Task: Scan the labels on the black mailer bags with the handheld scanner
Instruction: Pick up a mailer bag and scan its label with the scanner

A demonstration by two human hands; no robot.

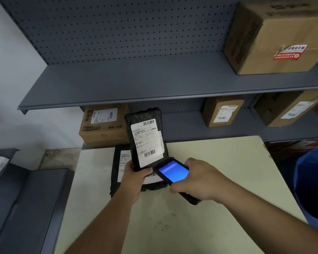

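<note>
My left hand (131,177) grips the bottom edge of a black mailer bag (145,118) and holds it upright above the table, its white label (147,142) with barcodes facing me. My right hand (200,180) holds a black handheld scanner (173,173) with a lit blue screen, its front end just below the label's lower barcode. A second black mailer bag (117,169) lies flat on the pale table (218,171) under my hands, its own label partly hidden.
Grey metal shelves (136,83) with a pegboard back stand behind the table. Cardboard boxes sit on them: one top right (275,35), one lower left (103,125), two lower right (222,112). A dark cabinet (26,208) is at left, a blue bin (312,189) at right.
</note>
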